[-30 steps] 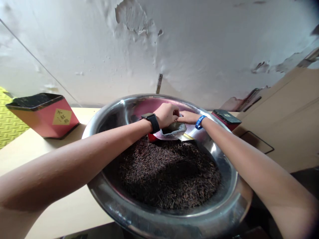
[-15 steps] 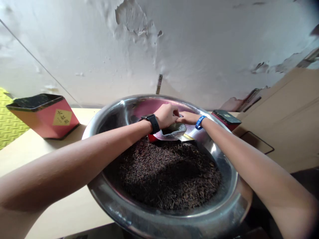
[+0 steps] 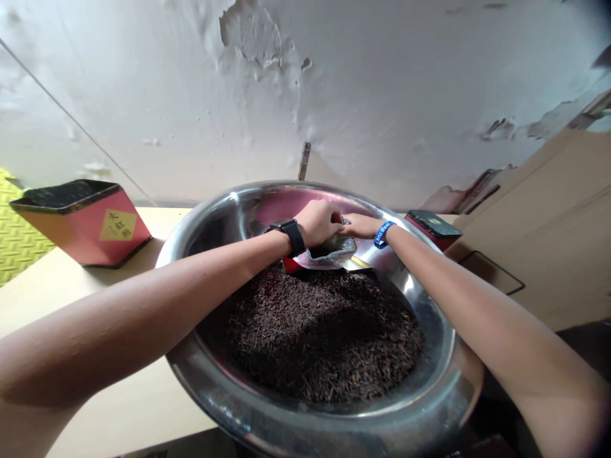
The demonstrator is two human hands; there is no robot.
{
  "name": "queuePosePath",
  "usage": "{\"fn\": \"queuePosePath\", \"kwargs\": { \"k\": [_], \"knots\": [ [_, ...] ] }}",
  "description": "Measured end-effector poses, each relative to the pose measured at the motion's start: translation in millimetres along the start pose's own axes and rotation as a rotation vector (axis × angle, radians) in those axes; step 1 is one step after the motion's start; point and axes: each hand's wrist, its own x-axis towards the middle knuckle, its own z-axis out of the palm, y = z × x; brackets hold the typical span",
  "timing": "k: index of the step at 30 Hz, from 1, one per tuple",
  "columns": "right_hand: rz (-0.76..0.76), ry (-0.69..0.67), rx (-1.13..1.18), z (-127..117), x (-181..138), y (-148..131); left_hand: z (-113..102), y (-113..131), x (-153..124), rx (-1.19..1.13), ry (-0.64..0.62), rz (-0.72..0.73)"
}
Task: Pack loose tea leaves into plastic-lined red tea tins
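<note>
A big steel basin (image 3: 429, 331) holds a heap of dark loose tea leaves (image 3: 324, 331). At its far side a silvery foil bag (image 3: 329, 254) lies open on the leaves, inside a red tin whose edge (image 3: 289, 263) shows below it. My left hand (image 3: 319, 221), with a black watch on the wrist, is closed on the bag's top edge. My right hand (image 3: 359, 224), with a blue wristband, is closed on the same edge from the right. The fingertips of both hands are hidden behind the knuckles.
A red tin with a dark lid (image 3: 79, 219) stands on the pale table (image 3: 95, 286) at the left. Another red tin with a dark lid (image 3: 433, 228) sits behind the basin at the right. Brown cardboard (image 3: 548, 222) leans at the right. A peeling white wall rises behind.
Almost nothing has moved. Both hands stay on the bag's top edge, with only a slight shift of the fingers.
</note>
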Motion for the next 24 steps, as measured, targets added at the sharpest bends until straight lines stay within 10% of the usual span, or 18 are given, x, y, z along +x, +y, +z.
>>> {"fn": "queuePosePath", "kwargs": {
  "k": [24],
  "knots": [
    [0.031,0.003,0.037,-2,-13,-18,4,-6,0,0.020,0.018,0.099]
  ]
}}
